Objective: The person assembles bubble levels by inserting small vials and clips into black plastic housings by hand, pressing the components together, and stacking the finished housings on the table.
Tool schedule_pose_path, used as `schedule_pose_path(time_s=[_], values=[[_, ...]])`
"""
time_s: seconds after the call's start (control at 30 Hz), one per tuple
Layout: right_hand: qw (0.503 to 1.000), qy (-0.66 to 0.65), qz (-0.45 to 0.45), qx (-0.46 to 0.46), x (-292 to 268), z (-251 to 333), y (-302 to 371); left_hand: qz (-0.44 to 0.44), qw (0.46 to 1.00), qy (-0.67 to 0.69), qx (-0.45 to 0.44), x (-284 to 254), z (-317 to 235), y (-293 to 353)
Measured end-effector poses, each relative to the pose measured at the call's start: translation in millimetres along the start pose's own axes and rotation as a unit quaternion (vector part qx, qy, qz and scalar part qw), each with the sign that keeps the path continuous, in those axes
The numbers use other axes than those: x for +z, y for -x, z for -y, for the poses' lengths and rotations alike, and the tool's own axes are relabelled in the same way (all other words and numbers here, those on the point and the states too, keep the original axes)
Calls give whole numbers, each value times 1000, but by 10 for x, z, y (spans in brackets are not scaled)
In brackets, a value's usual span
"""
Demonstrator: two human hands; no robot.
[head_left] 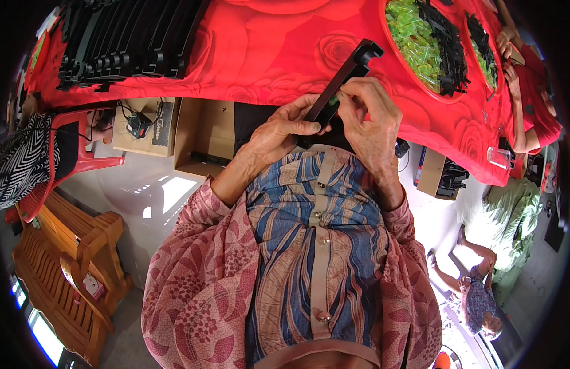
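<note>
Covering the lower end of a black strip [334, 86], the left hand [279, 130] obscures its outline in the head view; the left grip pinches that end between thumb and fingers. A small green piece [339, 95] shows only in part beside the right hand [376, 114], whose fingertips meet the strip; what this grip pinches, if anything, cannot be told. The upper border cuts off a row of black parts [125, 43] on the red-clothed desk [266, 55]. Dark printing marks a carton [162, 138] below. Held before the torso, across the desk's near edge, the strip lies diagonally, hooked end pointing up and rightward, away from the body.
</note>
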State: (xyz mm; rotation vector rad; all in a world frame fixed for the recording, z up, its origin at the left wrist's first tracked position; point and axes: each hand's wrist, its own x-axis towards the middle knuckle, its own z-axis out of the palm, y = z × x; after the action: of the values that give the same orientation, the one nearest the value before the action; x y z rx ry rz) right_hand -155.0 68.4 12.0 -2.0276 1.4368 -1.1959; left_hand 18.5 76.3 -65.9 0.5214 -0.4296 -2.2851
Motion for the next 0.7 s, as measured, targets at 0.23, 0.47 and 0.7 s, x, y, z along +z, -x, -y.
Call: schedule_pose_path(time_s=[0.23,0.47,0.7], values=[[1000,14,-9,-15,-1,-17,-4,12,1000,6,2,-25,10,-17],[1000,26,-1,-10,-12,1,-4,10,1000,10,1,-12,3,-3],[1000,26,3,-16,-11,8,-6,9,1000,6,-2,-37,10,-9]])
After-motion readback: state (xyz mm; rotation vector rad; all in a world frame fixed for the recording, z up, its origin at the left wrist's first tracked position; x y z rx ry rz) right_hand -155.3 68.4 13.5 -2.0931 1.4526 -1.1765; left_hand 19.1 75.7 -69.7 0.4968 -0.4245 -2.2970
